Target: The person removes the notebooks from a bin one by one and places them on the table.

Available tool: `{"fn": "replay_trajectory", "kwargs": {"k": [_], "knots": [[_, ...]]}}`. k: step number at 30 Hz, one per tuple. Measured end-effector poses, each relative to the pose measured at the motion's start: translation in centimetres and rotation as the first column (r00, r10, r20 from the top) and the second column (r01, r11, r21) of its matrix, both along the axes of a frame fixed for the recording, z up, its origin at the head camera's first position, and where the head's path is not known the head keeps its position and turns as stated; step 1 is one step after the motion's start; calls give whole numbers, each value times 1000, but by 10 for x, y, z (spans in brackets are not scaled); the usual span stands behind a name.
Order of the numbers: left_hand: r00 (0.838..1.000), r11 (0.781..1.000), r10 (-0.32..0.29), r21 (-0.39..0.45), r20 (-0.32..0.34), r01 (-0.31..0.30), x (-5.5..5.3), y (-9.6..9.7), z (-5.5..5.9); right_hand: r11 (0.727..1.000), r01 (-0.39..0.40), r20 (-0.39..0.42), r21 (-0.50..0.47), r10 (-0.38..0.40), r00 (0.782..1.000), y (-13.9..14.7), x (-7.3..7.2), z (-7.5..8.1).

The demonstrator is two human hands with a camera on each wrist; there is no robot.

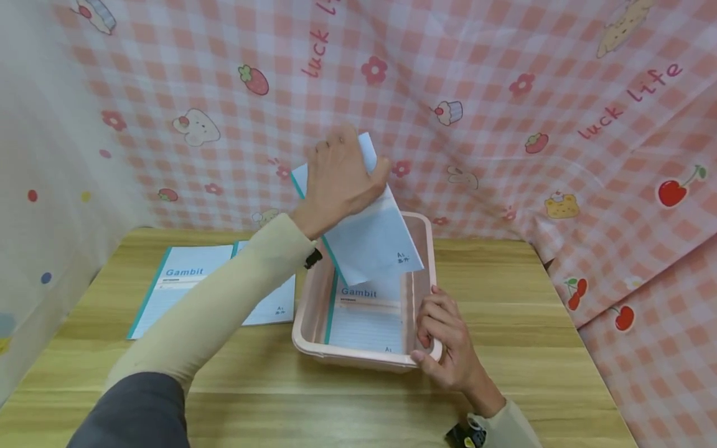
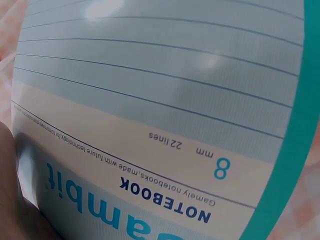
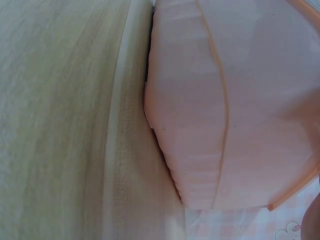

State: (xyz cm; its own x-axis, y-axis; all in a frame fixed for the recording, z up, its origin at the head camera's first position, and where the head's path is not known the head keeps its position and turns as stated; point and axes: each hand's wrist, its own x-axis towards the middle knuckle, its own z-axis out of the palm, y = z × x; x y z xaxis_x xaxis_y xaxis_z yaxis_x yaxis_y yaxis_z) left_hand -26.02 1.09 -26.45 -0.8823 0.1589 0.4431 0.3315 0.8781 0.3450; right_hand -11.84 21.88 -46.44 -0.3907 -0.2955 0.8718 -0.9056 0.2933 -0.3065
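Note:
My left hand (image 1: 342, 177) grips a notebook (image 1: 372, 239) by its upper part and holds it tilted above a pink plastic bin (image 1: 364, 359). In the left wrist view the notebook's lined cover (image 2: 160, 95) and teal spine fill most of the picture. Inside the bin lies another notebook (image 1: 364, 323) marked Gambit, partly covered by the raised one. On the bin's near right corner, my right hand (image 1: 450, 342) holds the rim, thumb on the front edge and fingers over the side. The right wrist view shows the bin's outer wall (image 3: 190, 115) close up.
Left of the bin, two more notebooks lie on the wooden table (image 1: 504, 311), one notebook (image 1: 185, 264) fully left and another notebook (image 1: 274, 305) partly behind my left forearm. A pink checkered cloth (image 1: 476, 124) hangs behind the table.

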Motion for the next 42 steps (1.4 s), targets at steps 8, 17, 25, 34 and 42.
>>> {"fn": "replay_trajectory", "kwargs": {"k": [8,17,25,34,42], "knots": [[1000,993,29,118,2,-29,10,-35,29,1000,-16,-22,-9,16,1000,-2,0,3],[996,981,59,179,61,-69,27,-81,39,999,-38,-36,-16,37,999,-4,-2,3],[995,981,-27,194,93,8,43,-114,14,999,-29,-34,-21,28,999,-3,-1,4],[982,994,-30,107,188,10,55,-150,-33,1000,-21,-29,-20,21,999,-3,-1,3],[944,999,-42,0,328,44,68,-171,-77,1000,-22,-36,-18,21,999,-5,-2,3]]}}
